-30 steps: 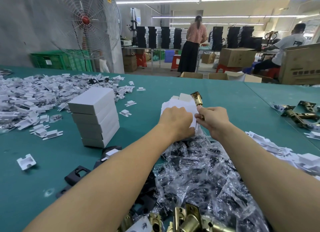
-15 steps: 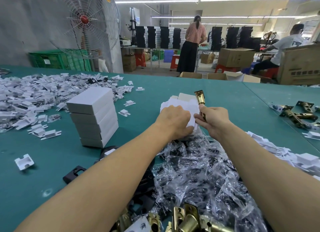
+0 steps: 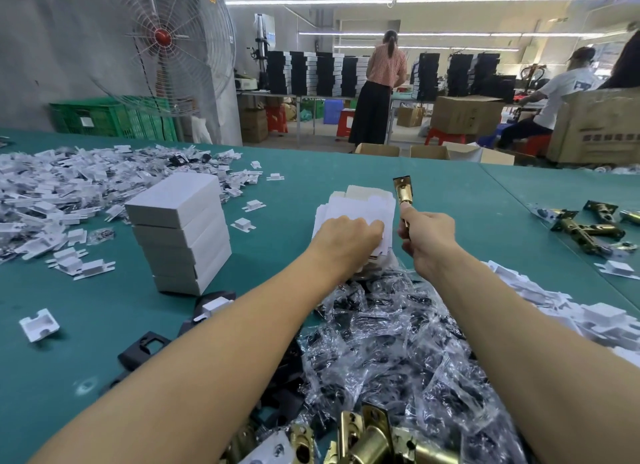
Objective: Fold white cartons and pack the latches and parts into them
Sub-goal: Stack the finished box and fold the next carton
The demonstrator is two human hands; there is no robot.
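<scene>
A pile of flat white cartons (image 3: pixel 360 204) lies mid-table. My left hand (image 3: pixel 346 242) rests on the pile, its fingers curled over the edge of the top carton. Just right of the pile, my right hand (image 3: pixel 427 236) grips a brass latch (image 3: pixel 403 191) that points up and away. A stack of folded white boxes (image 3: pixel 180 231) stands to the left. Clear bags of black parts (image 3: pixel 398 352) lie heaped under my forearms, with more brass latches (image 3: pixel 367 439) at the near edge.
Small white plastic inserts (image 3: pixel 62 190) are scattered far left, and more white inserts (image 3: pixel 595 314) lie at the right. Loose brass latches (image 3: pixel 588 228) sit far right. Black plates (image 3: pixel 145 349) lie near left on the green table (image 3: pixel 86 307). People work beyond the table.
My right hand has moved right, away from the carton pile, and lifted the brass latch more upright. My left hand stays on the pile.
</scene>
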